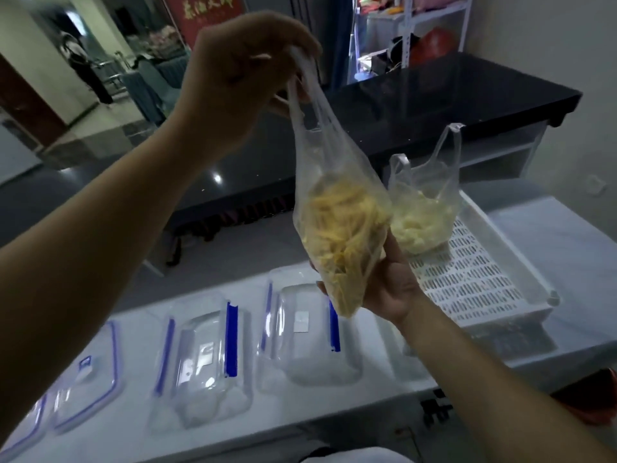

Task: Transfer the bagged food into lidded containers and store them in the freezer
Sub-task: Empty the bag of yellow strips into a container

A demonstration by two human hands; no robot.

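My left hand (240,71) is raised high and pinches the handles of a clear plastic bag of yellow strips (340,225). Under it, my right hand (390,279) cups and grips the bag's bottom. The bag hangs above an empty clear container with blue clips (307,332) on the white table. A second empty clear container (207,362) stands to its left. Two blue-rimmed lids (86,372) lie at the far left. A second bag of pale yellow food (424,215) sits in the white perforated tray (474,282) on the right.
The white table (551,235) runs across the front. Behind it stands a dark glossy counter (434,105). A metal shelf with items (410,31) is at the back right. A person (86,68) stands far back on the left.
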